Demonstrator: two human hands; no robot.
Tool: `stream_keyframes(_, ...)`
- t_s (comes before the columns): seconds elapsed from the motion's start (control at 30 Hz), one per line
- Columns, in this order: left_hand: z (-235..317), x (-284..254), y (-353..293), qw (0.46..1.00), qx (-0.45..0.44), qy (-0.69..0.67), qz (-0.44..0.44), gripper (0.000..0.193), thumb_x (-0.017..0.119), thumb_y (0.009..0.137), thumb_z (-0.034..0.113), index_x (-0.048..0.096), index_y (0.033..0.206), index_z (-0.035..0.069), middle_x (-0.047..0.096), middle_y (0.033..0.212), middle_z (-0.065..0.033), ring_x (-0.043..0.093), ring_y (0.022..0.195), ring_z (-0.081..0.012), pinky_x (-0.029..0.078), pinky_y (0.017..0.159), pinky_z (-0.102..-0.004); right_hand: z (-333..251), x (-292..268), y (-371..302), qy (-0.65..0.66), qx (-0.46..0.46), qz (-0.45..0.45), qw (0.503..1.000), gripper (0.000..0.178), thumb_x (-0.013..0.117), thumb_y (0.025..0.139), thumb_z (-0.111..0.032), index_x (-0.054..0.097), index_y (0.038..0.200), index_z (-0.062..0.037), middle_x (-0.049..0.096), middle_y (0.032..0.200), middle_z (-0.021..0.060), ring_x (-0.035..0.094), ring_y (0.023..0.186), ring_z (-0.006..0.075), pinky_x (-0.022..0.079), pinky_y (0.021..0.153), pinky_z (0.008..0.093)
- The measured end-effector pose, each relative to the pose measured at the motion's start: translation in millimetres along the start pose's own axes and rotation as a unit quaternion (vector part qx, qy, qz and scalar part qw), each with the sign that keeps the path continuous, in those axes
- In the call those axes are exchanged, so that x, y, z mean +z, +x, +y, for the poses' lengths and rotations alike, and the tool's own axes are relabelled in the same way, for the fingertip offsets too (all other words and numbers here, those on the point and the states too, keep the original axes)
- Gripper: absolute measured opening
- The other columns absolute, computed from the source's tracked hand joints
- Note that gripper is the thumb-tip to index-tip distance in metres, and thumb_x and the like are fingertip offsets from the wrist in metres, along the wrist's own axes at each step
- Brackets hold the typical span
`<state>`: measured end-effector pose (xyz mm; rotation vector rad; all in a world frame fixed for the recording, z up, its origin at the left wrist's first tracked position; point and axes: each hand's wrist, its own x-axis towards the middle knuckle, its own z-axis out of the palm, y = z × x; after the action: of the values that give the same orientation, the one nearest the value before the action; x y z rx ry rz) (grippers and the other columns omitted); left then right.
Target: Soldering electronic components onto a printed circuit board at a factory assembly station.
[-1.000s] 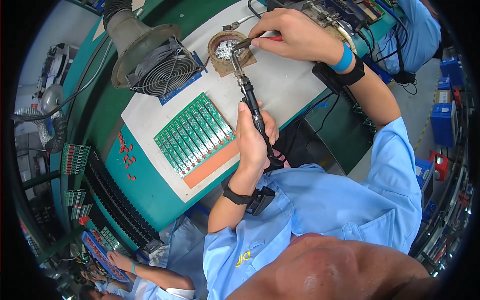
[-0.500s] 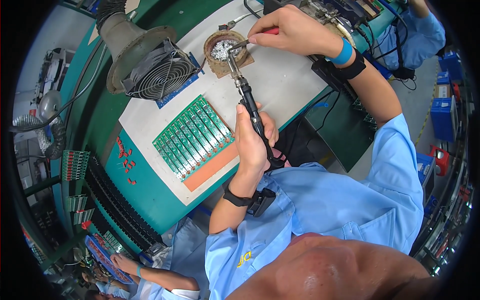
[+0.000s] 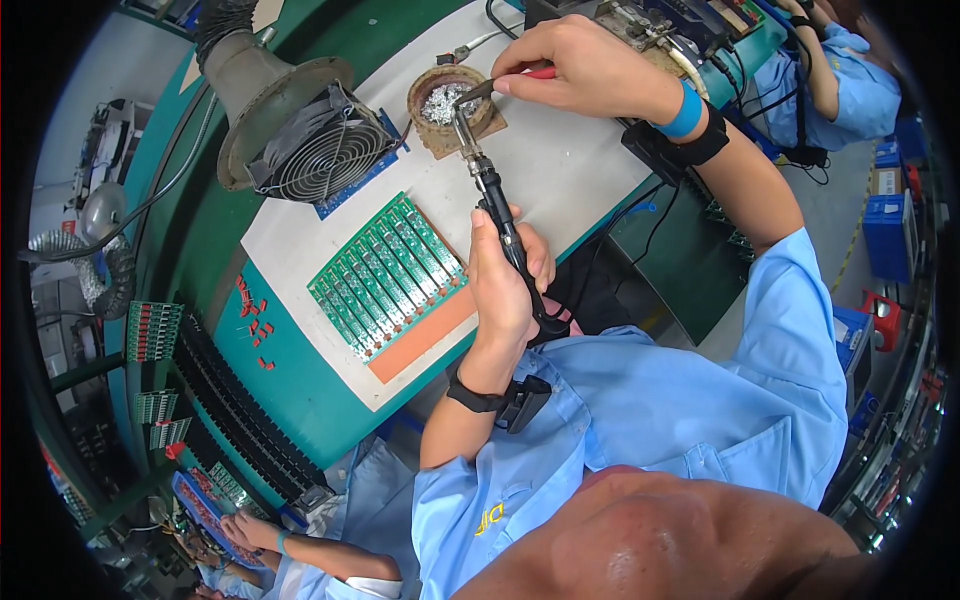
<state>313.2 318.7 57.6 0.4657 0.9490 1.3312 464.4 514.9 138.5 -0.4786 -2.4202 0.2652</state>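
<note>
My left hand (image 3: 503,285) is wrapped round the black handle of a soldering iron (image 3: 510,235). The iron's metal tip points away from me into a round brown pot (image 3: 421,122) filled with shiny silvery scraps (image 3: 440,101). From the right, my right hand (image 3: 590,68) pinches a slim dark-tipped tool with a red grip, probably tweezers (image 3: 477,93). Its point reaches over the pot rim, close to the iron's tip; whether the two touch I cannot tell. Left of my left hand, a green panel of circuit boards (image 3: 385,278) lies on an orange-brown backing (image 3: 425,335).
A round-grilled fan (image 3: 330,165) and a funnel-shaped duct (image 3: 262,100) stand left of the pot. Loose red components (image 3: 262,330) lie on the green table edge. Black racks (image 3: 235,410) run down the left. Co-workers sit at lower left (image 3: 335,550) and upper right (image 3: 835,85).
The dark-tipped tool and my right hand have shifted slightly left over the pot. My left hand and the iron hold nearly still. The upper-right co-worker's arm has come further into view.
</note>
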Motion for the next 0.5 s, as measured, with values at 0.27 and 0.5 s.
stream_keyframes(0.27, -4, 6, 2, 1.0, 0.0, -0.007, -0.004, 0.051, 0.023, 0.116, 0.049, 0.048, 0.118, 0.005, 0.042, 0.059, -0.0034, 0.039, 0.046, -0.0146, 0.035, 0.047, -0.0303, 5, -10, 1, 0.026, 0.183, -0.115, 0.976, 0.023, 0.073, 0.092, -0.024, 0.077, 0.097, -0.0011, 0.073, 0.083, 0.0198, 0.07, 0.076, 0.0375, 0.055, 0.068, 0.0444)
stream_keyframes(0.5, -2, 4, 1, 1.0, -0.002, -0.013, 0.002, 0.049, 0.026, 0.116, 0.049, 0.05, 0.119, 0.006, 0.042, 0.058, -0.0022, 0.037, 0.046, -0.0141, 0.033, 0.047, -0.0312, -15, -24, -16, -0.044, 0.095, -0.018, 0.994, 0.023, 0.075, 0.091, -0.02, 0.076, 0.107, -0.0032, 0.072, 0.094, 0.0166, 0.068, 0.082, 0.0338, 0.055, 0.069, 0.0414)
